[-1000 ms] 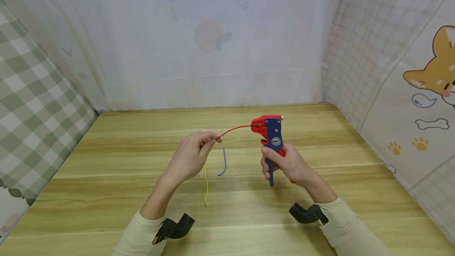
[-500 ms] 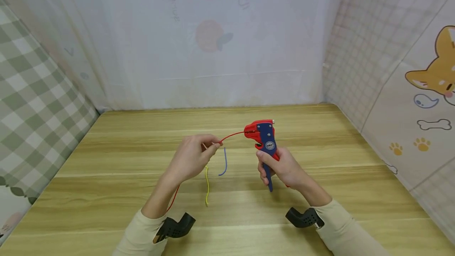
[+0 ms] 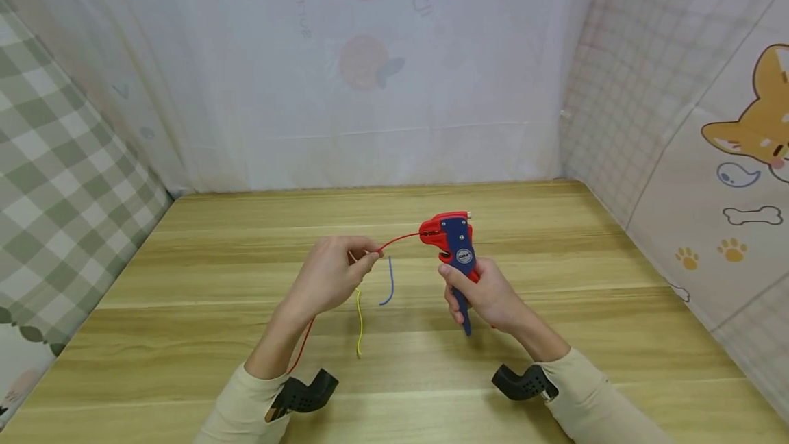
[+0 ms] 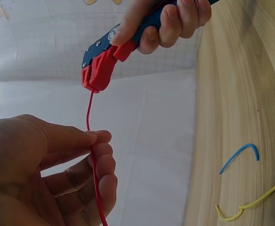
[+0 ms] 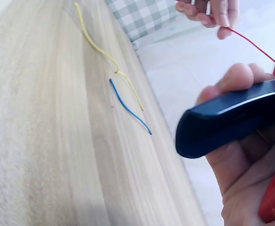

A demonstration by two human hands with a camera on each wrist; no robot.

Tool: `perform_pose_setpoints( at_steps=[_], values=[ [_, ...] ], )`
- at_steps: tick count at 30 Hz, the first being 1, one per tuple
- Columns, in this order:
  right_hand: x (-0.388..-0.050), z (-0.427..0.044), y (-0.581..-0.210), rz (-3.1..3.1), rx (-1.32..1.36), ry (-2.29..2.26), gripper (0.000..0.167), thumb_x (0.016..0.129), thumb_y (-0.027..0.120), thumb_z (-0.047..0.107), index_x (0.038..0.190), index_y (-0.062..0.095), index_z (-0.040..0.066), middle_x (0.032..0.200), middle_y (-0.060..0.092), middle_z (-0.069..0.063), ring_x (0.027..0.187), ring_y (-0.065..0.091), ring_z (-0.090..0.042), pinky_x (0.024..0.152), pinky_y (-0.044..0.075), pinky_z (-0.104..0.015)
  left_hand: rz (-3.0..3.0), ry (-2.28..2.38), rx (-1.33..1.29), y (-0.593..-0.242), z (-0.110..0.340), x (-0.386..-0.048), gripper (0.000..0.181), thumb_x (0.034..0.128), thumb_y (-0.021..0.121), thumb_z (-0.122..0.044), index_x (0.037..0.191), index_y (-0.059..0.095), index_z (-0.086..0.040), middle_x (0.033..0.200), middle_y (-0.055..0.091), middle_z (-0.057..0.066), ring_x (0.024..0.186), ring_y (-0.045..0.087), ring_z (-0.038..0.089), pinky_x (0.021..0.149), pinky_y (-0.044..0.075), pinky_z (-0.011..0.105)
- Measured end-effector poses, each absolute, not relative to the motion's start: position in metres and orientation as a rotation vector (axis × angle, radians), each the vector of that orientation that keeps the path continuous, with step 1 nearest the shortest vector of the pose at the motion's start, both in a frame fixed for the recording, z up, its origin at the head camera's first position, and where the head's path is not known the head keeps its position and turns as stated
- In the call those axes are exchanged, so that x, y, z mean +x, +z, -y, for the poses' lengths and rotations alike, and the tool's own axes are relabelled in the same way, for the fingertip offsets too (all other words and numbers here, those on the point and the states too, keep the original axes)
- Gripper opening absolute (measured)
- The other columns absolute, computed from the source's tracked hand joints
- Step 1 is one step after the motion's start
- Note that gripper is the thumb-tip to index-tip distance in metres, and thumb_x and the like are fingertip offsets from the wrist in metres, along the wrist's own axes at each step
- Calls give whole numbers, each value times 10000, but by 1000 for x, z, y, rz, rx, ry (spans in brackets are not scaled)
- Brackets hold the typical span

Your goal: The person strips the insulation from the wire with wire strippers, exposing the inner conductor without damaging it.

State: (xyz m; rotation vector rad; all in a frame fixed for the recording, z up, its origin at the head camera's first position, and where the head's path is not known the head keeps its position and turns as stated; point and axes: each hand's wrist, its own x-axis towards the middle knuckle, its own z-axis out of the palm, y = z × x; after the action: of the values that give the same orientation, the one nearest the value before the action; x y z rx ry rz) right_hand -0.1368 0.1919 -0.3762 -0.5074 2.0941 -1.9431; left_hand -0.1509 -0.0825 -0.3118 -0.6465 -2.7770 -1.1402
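Note:
My left hand (image 3: 329,275) pinches a red wire (image 3: 399,238) between thumb and index finger, and the wire's tail hangs down past the wrist. The wire's far end sits in the red jaws of a red and blue wire stripper (image 3: 457,245). My right hand (image 3: 483,293) grips the handles of that tool above the table. In the left wrist view the wire (image 4: 90,110) enters the tool's nose (image 4: 96,75), and the other fingers of the left hand (image 4: 57,165) are loosely bent. How much wire is inside the jaws is hidden.
A short blue wire (image 3: 391,283) and a yellow wire (image 3: 360,324) lie on the wooden table (image 3: 216,279) below and between the hands. Fabric walls stand at the back and both sides. Each sleeve carries a black wrist mount.
The tool and my right hand have moved left and slightly down, closer to my left hand. My left hand has lowered slightly, and more of the red tail shows below it.

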Motion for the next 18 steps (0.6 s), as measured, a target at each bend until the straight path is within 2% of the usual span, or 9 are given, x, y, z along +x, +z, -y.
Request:
perform_pose_setpoints(
  at_steps=[10,14,18],
  values=[
    [-137,-190,-377,-2158,-508,-1939,396,1123,531,278,855,539,-15,594,585,1,459,596,-164,472,539,-365,2791,-1156,-652,-311,83,-151,149,1008,678,-119,1037,823,-129,859,775,-2,674,639,73,626,520,289],
    [-138,-192,-376,-2110,-500,-1945,370,1123,528,280,878,551,4,628,605,-5,496,617,-158,515,579,-367,2803,-1195,-642,-309,83,-151,153,1016,670,-127,1052,818,-133,832,761,-7,659,651,70,614,527,290],
    [-139,-196,-376,-2068,-532,-1938,331,1131,509,257,923,573,7,688,650,-13,558,659,-153,575,624,-383,2821,-1206,-623,-308,86,-150,164,1025,665,-145,1098,811,-128,889,778,-1,677,651,84,629,531,293]
  ],
)
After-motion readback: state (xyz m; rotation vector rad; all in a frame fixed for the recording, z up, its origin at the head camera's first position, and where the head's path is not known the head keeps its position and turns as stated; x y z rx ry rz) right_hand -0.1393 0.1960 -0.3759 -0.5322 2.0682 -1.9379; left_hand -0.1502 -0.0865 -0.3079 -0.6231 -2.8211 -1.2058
